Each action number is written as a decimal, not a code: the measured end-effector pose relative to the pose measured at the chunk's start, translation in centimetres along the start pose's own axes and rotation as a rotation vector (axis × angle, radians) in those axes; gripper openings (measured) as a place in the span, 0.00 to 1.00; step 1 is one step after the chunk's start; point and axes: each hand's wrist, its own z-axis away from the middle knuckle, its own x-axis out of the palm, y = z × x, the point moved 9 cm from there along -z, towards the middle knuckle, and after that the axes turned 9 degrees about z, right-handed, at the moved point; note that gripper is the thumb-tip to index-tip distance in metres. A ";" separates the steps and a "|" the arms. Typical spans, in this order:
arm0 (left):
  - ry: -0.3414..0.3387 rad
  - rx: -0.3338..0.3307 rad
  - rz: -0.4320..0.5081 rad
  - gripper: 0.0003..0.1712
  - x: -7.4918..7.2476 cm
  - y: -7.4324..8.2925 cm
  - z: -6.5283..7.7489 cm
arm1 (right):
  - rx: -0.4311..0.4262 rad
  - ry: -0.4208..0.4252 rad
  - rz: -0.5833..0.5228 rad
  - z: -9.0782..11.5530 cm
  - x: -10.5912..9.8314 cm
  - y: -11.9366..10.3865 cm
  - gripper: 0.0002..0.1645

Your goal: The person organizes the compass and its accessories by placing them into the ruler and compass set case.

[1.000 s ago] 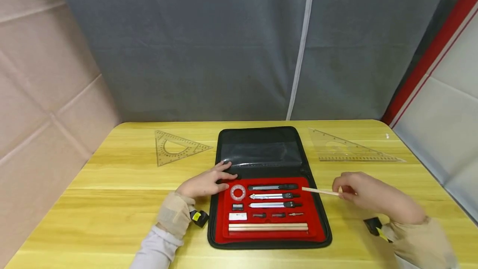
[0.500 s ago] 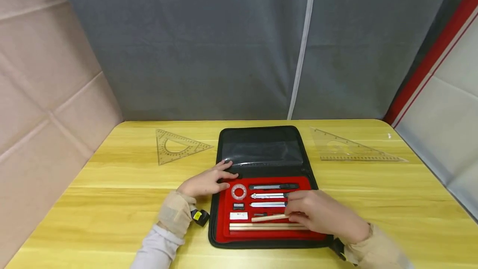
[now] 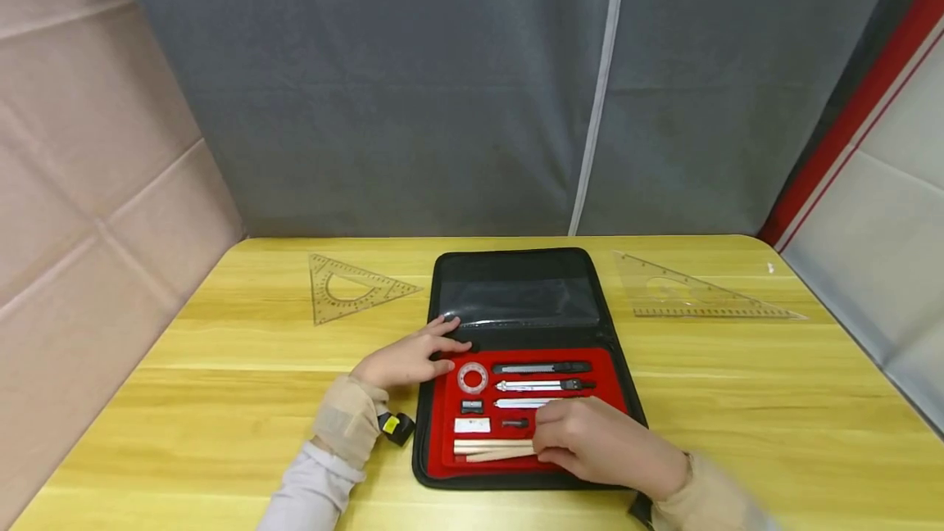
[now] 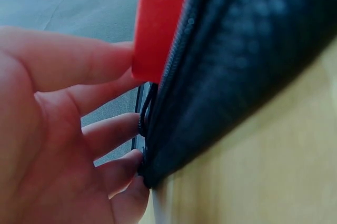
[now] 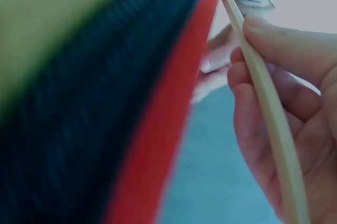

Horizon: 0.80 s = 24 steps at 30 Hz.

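Note:
My right hand (image 3: 586, 439) pinches a bare-wood pencil (image 3: 501, 455) between thumb and fingers, low over the red insert (image 3: 612, 371) of an open black zip case (image 3: 619, 342). The pencil's left end overlaps the lower slot, where more pale pencils (image 3: 490, 444) lie. In the right wrist view the pencil (image 5: 271, 103) runs slantwise across the palm beside the insert's red edge (image 5: 168, 108). My left hand (image 3: 406, 360) rests on the case's left edge with fingers spread. The left wrist view has its fingertips at the zip edge and the insert's red corner (image 4: 158, 29).
The insert holds a ring-shaped template (image 3: 473, 378), a utility knife (image 3: 542, 368), a compass (image 3: 531, 386), a second metal-legged tool (image 3: 519, 403), a sharpener (image 3: 472, 407) and a white eraser (image 3: 472, 425). Clear set squares lie left (image 3: 347, 289) and right (image 3: 693, 301) of the case.
My right hand has carried the pencil from the table right of the case, leftward and down over the insert to the pencil slot. My left hand has stayed put.

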 end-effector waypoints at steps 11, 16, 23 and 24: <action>-0.001 -0.016 0.012 0.24 0.0 -0.1 0.1 | 0.014 -0.092 -0.033 -0.2 1.5 -0.7 0.09; -0.003 -0.013 0.019 0.25 0.0 -0.1 0.1 | 0.020 -0.141 -0.001 -0.1 1.9 -0.8 0.13; -0.006 -0.005 0.027 0.25 0.0 -0.2 -0.1 | 0.022 -0.151 -0.023 -0.1 1.9 -0.6 0.12; -0.008 -0.003 0.025 0.25 0.0 -0.2 -0.1 | 0.029 -0.155 -0.028 -0.1 1.8 -0.5 0.13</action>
